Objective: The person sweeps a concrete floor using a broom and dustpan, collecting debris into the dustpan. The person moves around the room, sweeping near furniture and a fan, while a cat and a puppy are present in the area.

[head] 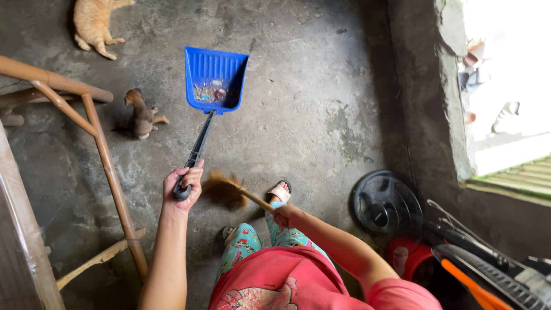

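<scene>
Floor: bare grey concrete (321,115), stained and patchy, with a raised concrete ledge (427,92) along the right side.
Left hand: left hand (183,185) wrapped tight round the end of a dark handle, fingers closed on it.
Dustpan: blue dustpan (213,77) at the far end of that handle, resting flat on the floor ahead of the person; small bits of litter (209,92) lie inside.
Right hand: right hand (284,215) closed on the thin stick of a small broom (227,190); brown bristles blurred, low near the feet, just beside the left hand.
Feet: sandal (281,189) visible by the bristles.
Left surroundings: wooden frame (106,155); a puppy (140,115) and a ginger cat (94,23) lie beyond it.
Right surroundings: black fan (384,202) on the floor.
</scene>
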